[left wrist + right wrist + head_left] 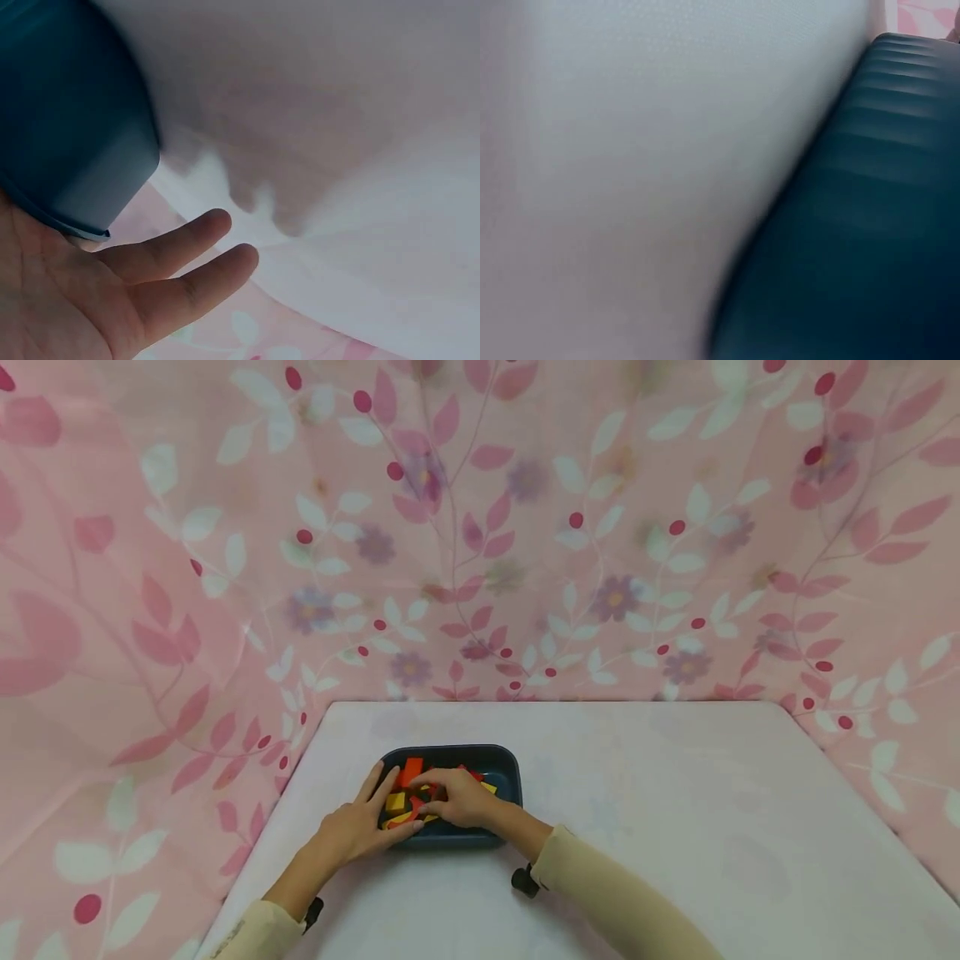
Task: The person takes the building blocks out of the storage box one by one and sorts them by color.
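A dark blue tray [512,777] holds red and yellow pieces, among them a red block [412,771] and a yellow block [396,803]. My left hand [351,833] rests against the tray's left end, its fingers spread along the rim and its thumb at the front edge. In the left wrist view two straight fingers of that hand [97,300] extend past the tray's outer wall [82,127]. Over the pieces, my right hand [467,799] reaches into the tray with bent fingers. Whether it pinches a piece is hidden. The right wrist view shows mostly the tray's ribbed side [870,210].
The tray stands on a white-covered table [675,827], left of its middle. A pink floral cloth [570,543] hangs behind the table and at its sides. Near each wrist shows a small black device, one by the right sleeve [615,885].
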Action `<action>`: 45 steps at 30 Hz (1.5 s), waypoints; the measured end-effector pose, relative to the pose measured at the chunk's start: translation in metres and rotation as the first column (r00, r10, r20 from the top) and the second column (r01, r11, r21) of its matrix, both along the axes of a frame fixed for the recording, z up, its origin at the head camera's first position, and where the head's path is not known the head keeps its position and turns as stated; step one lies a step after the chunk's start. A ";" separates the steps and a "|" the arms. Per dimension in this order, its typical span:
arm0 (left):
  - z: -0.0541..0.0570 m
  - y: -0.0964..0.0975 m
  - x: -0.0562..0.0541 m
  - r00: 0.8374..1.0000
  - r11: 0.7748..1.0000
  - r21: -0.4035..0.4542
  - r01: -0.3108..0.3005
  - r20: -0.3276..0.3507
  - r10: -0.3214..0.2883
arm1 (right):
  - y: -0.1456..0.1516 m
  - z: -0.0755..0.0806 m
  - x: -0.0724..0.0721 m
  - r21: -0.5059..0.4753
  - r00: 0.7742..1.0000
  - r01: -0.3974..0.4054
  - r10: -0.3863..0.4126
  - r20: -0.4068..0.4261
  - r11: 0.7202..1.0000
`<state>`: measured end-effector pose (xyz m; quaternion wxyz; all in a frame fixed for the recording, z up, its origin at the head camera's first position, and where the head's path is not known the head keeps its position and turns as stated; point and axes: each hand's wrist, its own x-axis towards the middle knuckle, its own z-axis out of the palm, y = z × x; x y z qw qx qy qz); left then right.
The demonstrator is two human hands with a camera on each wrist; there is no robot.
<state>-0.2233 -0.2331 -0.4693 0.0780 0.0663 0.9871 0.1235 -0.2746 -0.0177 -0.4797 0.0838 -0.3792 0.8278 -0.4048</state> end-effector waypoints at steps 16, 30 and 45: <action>-0.005 -0.027 0.013 0.999 0.999 0.004 -0.033 -0.030 0.033 | -0.045 -0.005 0.012 0.360 0.952 0.017 0.095 -0.290 0.933; -0.003 -0.033 0.018 0.997 1.000 0.022 -0.018 -0.073 0.020 | -0.042 0.004 0.008 0.278 0.981 -0.036 0.087 -0.175 0.960; -0.008 -0.049 0.025 0.996 1.000 0.024 -0.012 -0.086 0.014 | -0.024 0.017 0.005 0.084 0.997 0.046 -0.051 0.051 0.995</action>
